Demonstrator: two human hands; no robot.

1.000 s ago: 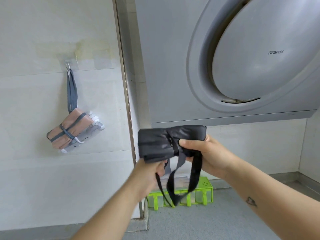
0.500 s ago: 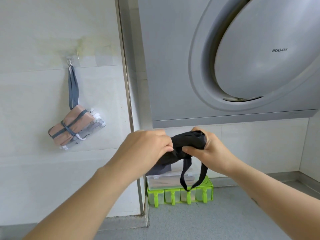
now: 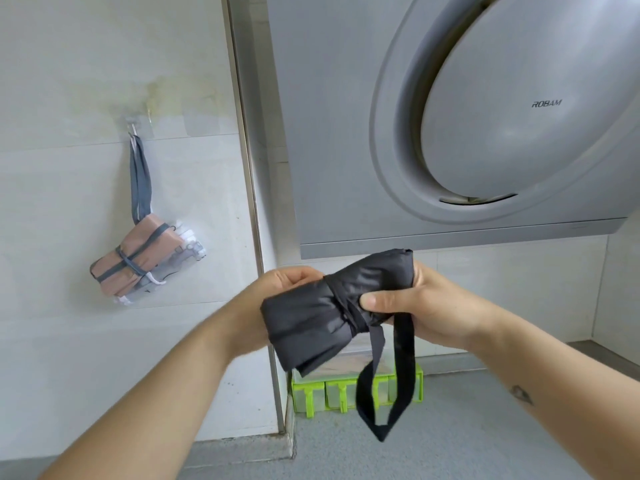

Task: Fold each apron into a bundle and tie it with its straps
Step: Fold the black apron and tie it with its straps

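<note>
Left hand, right hand grip black bundle ends.

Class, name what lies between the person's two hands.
In the head view, the black bundle fills the stretch between the left hand and the right hand, and both hands grip it.

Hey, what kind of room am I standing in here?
Most likely a home kitchen: a grey range hood hangs above a grey counter, with tiled walls and a green container rack.
</note>
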